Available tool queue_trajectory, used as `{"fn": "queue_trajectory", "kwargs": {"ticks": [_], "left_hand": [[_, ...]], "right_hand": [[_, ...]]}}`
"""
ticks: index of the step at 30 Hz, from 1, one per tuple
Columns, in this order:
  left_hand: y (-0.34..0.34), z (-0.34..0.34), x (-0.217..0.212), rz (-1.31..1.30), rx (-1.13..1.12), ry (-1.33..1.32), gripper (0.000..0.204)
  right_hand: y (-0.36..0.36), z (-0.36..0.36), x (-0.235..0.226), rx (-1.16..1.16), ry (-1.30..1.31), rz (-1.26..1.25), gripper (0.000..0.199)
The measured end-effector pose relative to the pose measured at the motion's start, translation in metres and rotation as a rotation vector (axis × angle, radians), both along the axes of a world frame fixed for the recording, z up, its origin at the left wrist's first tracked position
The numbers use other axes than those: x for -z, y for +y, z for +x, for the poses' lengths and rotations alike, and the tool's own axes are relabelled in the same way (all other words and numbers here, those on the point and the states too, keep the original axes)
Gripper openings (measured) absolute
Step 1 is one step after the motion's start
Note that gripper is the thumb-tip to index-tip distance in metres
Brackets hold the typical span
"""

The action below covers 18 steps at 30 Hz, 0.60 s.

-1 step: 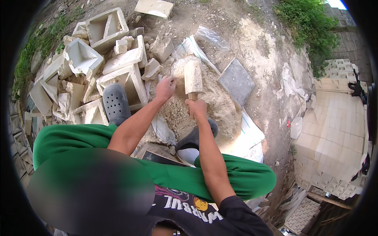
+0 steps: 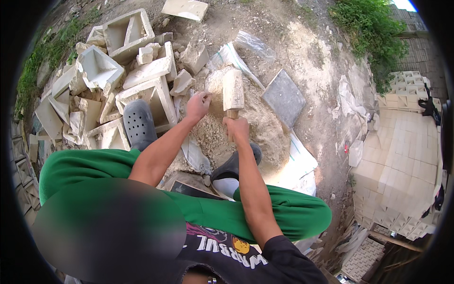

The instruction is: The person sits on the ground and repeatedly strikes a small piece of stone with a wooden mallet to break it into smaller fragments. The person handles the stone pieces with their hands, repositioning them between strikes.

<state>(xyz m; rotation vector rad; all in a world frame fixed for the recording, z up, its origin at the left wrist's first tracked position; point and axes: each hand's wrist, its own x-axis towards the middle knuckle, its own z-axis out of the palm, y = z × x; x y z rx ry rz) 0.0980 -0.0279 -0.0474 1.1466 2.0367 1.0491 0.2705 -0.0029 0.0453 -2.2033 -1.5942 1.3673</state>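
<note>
My right hand is wrapped round the short handle of a wooden mallet. The mallet's thick, pale head points away from me, above a mound of crumbled, cream-coloured rubble. To the left of the mallet head, my left hand reaches over the mound's edge with its fingers curled together. What those fingers hold, if anything, is too small to make out. Under the mound lies a white woven sack, its edges showing at the far side and at the right.
Broken cream-coloured block pieces are heaped at the left, by my grey clog. A grey square slab lies right of the mound, clear plastic beyond it. Stacked pale blocks stand at the far right.
The mallet and my right hand have shifted very slightly away from me and to the right. My left hand has barely moved.
</note>
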Motion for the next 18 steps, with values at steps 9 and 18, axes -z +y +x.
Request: {"fn": "queue_trajectory", "kwargs": {"ticks": [9,18], "left_hand": [[-0.004,-0.010,0.010,-0.049,-0.053,-0.069,0.023],[0.002,0.001,-0.004,-0.002,0.100,-0.011,0.020]], "right_hand": [[-0.011,-0.015,0.026,-0.046,-0.064,0.465,0.036],[0.008,-0.017,-0.028,0.094,0.159,0.157,0.027]]}}
